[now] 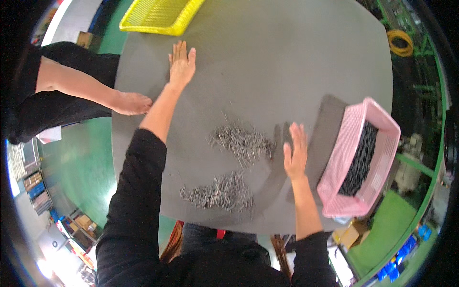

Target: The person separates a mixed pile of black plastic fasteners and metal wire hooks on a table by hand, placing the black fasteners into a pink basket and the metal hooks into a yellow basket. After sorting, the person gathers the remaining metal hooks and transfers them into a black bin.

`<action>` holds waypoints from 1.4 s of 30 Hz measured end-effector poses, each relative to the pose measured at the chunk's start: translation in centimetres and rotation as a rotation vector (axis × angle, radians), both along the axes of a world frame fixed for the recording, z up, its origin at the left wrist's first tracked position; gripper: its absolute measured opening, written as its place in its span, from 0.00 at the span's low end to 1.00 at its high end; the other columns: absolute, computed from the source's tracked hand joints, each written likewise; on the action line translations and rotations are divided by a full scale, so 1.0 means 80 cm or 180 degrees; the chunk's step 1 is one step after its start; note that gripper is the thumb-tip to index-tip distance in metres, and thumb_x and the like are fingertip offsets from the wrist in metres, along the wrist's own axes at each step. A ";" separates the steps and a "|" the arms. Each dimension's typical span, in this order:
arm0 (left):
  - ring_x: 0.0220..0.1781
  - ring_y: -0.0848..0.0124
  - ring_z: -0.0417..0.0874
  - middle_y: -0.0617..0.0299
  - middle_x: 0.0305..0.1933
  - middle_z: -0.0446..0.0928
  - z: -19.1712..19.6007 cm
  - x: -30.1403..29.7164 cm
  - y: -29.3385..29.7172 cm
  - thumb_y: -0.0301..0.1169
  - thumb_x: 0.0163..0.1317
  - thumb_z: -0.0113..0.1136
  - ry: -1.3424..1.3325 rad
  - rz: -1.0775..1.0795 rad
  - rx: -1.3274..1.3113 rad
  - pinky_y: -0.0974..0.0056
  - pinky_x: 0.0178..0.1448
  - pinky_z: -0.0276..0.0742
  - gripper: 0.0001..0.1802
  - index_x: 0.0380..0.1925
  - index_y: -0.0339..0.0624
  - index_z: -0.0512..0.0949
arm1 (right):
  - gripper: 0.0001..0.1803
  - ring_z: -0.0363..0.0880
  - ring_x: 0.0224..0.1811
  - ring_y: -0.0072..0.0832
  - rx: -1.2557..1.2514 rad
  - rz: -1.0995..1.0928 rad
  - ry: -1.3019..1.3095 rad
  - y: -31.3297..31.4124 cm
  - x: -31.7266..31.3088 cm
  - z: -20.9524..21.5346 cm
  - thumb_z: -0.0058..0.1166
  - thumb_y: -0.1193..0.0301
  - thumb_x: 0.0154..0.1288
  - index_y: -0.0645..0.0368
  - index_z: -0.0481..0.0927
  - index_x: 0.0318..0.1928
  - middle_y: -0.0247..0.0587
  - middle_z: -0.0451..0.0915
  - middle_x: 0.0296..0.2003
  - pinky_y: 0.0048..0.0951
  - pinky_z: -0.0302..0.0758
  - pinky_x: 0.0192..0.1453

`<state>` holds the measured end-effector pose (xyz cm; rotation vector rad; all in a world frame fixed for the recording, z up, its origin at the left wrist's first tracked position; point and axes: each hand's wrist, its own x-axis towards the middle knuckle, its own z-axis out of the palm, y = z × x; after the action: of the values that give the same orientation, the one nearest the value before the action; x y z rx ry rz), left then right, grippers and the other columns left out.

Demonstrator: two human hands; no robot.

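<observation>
Head view: my left hand (182,67) was stretched far forward over the grey table (287,62), near the yellow basket (174,28); my right hand (297,155) was between the farther heap (244,141) of thin dark pieces and the pink basket (334,148); both hands were spread, fingers straight and thumbs standing apart, with nothing pinched in either that I could see; whether they touched the tabletop I could not tell. I judged the step in hand to be a free-handed one, no piece taken up; the next move seemed to call for the right hand to come leftward and the left back toward me, fingers closing round loose pieces. The farther heap lay just left of my right hand, apart from its fingers; the nearer heap (220,192) lay closer to my body, between my forearms; more dark pieces (359,162) sat inside the pink basket, right of my right hand; a co-worker's hand (133,103) was just beside my left forearm.
</observation>
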<state>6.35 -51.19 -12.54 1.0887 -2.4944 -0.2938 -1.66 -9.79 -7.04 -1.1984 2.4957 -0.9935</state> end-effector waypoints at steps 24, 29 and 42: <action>0.72 0.58 0.42 0.58 0.66 0.56 0.065 0.333 0.258 0.41 0.66 0.34 -0.0211 -0.0126 0.0517 0.47 0.70 0.33 0.24 0.59 0.43 0.61 | 0.30 0.48 0.68 0.35 0.0293 0.0322 0.0262 0.003 0.118 -0.026 0.39 0.55 0.64 0.54 0.56 0.63 0.39 0.56 0.64 0.39 0.43 0.71; 0.72 0.58 0.41 0.55 0.68 0.51 0.028 0.361 0.259 0.43 0.66 0.33 -0.0590 -0.0638 0.0455 0.47 0.70 0.33 0.28 0.63 0.44 0.54 | 0.31 0.48 0.68 0.33 -0.0017 0.0172 -0.0132 0.041 0.222 0.004 0.41 0.53 0.62 0.51 0.58 0.62 0.36 0.59 0.63 0.43 0.41 0.71; 0.70 0.61 0.50 0.64 0.64 0.60 0.058 0.169 0.371 0.45 0.67 0.27 -0.0775 -0.4099 0.1020 0.47 0.70 0.35 0.25 0.56 0.50 0.67 | 0.19 0.49 0.67 0.30 0.0248 0.0699 0.1135 0.023 0.362 -0.046 0.39 0.59 0.63 0.44 0.69 0.54 0.28 0.60 0.60 0.51 0.35 0.71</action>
<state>19.84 -21.52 -7.86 -0.6104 -3.0689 -0.9511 27.31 -7.92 -10.69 -1.7081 2.5489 -0.6697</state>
